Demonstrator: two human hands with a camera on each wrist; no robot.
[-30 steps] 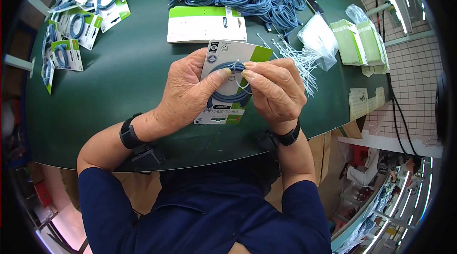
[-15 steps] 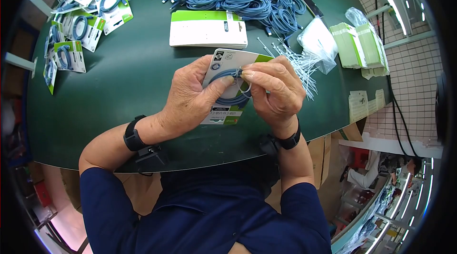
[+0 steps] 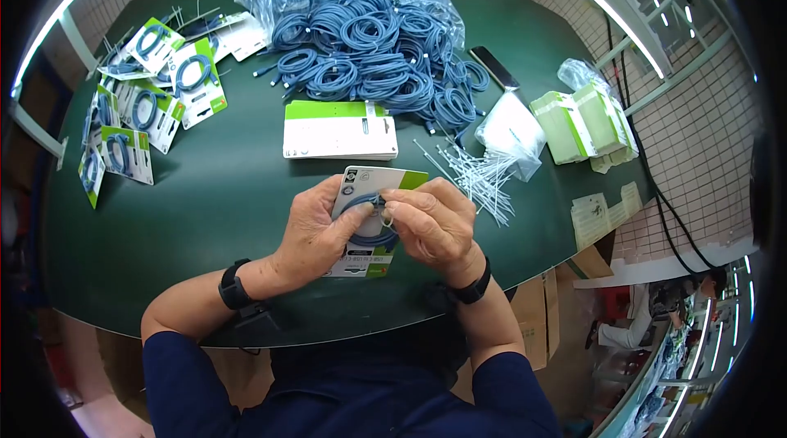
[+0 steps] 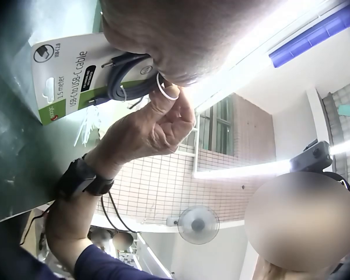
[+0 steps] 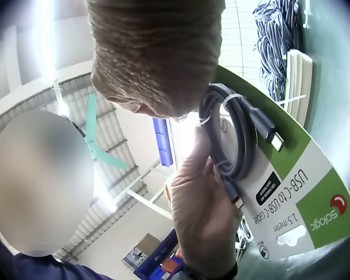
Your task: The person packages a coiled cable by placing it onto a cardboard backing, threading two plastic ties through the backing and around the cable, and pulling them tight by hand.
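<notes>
My left hand (image 3: 313,234) grips a white and green retail card (image 3: 373,179) by its left side, the thumb pressing a coiled blue-grey USB-C cable (image 5: 243,140) flat against its front. The card reads upside down in the head view, above the table near its front edge. At the top of the coil, my right hand (image 3: 440,226) pinches a thin white cable tie (image 4: 164,92) between thumb and fingertips. The tie makes a small open loop beside the coil. Another white tie wraps the cable in the right wrist view, where both metal connectors show.
Beyond the hands lies a stack of blank-side cards (image 3: 340,139), with a heap of coiled cables (image 3: 369,52) behind it. Loose cable ties (image 3: 484,184) spread to the right, near bundled cards (image 3: 566,126) and a phone (image 3: 494,67). Carded cables (image 3: 193,81) pile up at left.
The head view has tilted upward, so the far side of the table and bagged cables come into sight. Both hands keep hold of the same card and tie.
</notes>
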